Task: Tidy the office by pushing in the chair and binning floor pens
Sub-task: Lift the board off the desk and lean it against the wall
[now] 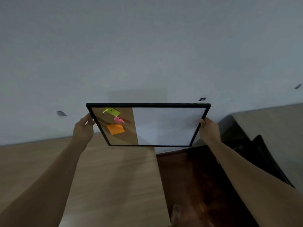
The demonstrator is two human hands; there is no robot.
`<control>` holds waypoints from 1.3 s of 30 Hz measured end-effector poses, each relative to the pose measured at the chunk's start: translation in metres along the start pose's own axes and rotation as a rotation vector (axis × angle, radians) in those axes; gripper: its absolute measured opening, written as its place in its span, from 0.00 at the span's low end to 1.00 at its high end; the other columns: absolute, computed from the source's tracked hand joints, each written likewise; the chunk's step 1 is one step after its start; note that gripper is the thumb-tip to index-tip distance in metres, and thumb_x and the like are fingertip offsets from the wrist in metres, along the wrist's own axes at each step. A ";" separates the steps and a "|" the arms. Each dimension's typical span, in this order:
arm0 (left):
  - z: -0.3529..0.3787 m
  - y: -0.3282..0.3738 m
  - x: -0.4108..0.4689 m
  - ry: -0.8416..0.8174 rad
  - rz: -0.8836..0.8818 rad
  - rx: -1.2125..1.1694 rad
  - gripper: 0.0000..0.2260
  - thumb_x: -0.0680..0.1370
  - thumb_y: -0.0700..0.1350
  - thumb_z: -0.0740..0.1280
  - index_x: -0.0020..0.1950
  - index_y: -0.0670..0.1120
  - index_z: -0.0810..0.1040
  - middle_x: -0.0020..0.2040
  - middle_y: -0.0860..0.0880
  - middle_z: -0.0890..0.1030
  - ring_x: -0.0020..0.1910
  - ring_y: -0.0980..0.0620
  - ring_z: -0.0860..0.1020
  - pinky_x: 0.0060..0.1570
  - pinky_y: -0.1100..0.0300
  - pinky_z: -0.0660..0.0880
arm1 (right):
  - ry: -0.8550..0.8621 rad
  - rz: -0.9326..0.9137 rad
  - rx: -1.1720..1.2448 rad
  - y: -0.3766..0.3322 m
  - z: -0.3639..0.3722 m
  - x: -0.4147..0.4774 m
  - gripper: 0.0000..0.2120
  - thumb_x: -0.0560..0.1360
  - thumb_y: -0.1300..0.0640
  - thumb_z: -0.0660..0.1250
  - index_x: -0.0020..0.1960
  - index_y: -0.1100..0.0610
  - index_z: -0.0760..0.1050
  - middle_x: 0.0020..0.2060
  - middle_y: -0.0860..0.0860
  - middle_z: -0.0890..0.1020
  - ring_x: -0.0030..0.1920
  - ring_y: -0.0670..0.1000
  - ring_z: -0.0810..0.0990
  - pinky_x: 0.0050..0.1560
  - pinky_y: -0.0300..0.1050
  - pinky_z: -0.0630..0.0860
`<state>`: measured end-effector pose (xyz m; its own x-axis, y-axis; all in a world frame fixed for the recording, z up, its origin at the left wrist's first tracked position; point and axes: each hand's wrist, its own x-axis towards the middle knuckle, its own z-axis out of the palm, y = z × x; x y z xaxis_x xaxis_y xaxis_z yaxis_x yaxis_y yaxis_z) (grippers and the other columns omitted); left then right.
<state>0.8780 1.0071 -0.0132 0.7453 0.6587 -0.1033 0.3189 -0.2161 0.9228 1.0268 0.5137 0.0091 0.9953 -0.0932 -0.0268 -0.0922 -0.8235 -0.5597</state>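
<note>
Forearms: both bare, reach up and fwd from bottom corners of frame, closest to cam.
Left hand (84,128): clamped on left edge of notice board (165,126), fingers curled round the black frame, thumb side toward cam.
Right hand (209,128): clamped on right edge of same board, thumb on front of frame, rest of fingers hidden behind.
Board pose: held up btwn both hands in front of wall (147,46), tilted so top edge leans away; appears off the wall, can't tell if top edge touches it.
Board face: left part cork, right part white; black frame all round.
Notes on cork: yellow-green note (112,111) at top, pink note (118,119) just below it, orange note (115,129) lowest; each w/ a dark pin.
Wall: pale grey-blue; small dark fixings (61,113) left of board, two more to the right.
Desk (106,177): light wood top, under left arm and board's left half, runs to the wall.
Floor (196,185): dark reddish-brown, right of desk; blurry pale shape near bottom edge, can't tell what.
Right side: grey surface (270,128) by wall w/ dark object (262,153) below it, could be the chair, too dim to confirm.
Task items: pens not visible in this view.
</note>
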 end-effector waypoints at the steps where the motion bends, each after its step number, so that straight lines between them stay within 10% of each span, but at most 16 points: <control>1: 0.011 0.004 -0.004 -0.018 0.016 -0.005 0.19 0.82 0.45 0.63 0.67 0.60 0.84 0.58 0.51 0.84 0.68 0.45 0.82 0.60 0.48 0.75 | 0.011 0.014 0.006 0.010 -0.012 -0.001 0.18 0.88 0.50 0.54 0.49 0.59 0.74 0.44 0.57 0.80 0.40 0.59 0.78 0.41 0.52 0.76; 5: 0.061 0.030 -0.022 -0.061 0.076 -0.019 0.17 0.86 0.48 0.63 0.72 0.58 0.82 0.66 0.53 0.85 0.65 0.48 0.85 0.70 0.41 0.76 | 0.053 0.077 0.030 0.053 -0.055 0.008 0.16 0.88 0.49 0.53 0.50 0.58 0.73 0.44 0.56 0.77 0.38 0.57 0.76 0.41 0.50 0.74; 10: 0.125 0.045 -0.026 -0.084 0.121 -0.024 0.07 0.79 0.65 0.70 0.56 0.72 0.84 0.50 0.67 0.88 0.61 0.48 0.87 0.69 0.38 0.78 | 0.077 0.089 0.046 0.109 -0.107 0.041 0.16 0.88 0.50 0.53 0.49 0.57 0.72 0.43 0.55 0.76 0.33 0.47 0.70 0.30 0.43 0.62; 15: 0.206 0.110 -0.070 -0.050 0.151 -0.127 0.14 0.83 0.51 0.73 0.67 0.47 0.85 0.59 0.45 0.86 0.58 0.42 0.87 0.69 0.39 0.79 | 0.096 0.034 0.082 0.165 -0.155 0.088 0.18 0.88 0.50 0.53 0.50 0.59 0.74 0.36 0.51 0.75 0.33 0.51 0.71 0.31 0.46 0.62; 39: 0.451 0.171 -0.030 -0.135 -0.064 -0.121 0.13 0.80 0.45 0.77 0.62 0.41 0.85 0.56 0.41 0.89 0.52 0.42 0.89 0.66 0.46 0.81 | 0.148 0.223 0.172 0.310 -0.191 0.279 0.18 0.88 0.50 0.53 0.50 0.59 0.75 0.42 0.56 0.79 0.42 0.59 0.76 0.40 0.49 0.67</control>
<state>1.1742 0.6251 -0.0201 0.8003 0.5638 -0.2042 0.3010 -0.0832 0.9500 1.2700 0.1256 -0.0133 0.9348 -0.3515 -0.0507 -0.2885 -0.6684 -0.6856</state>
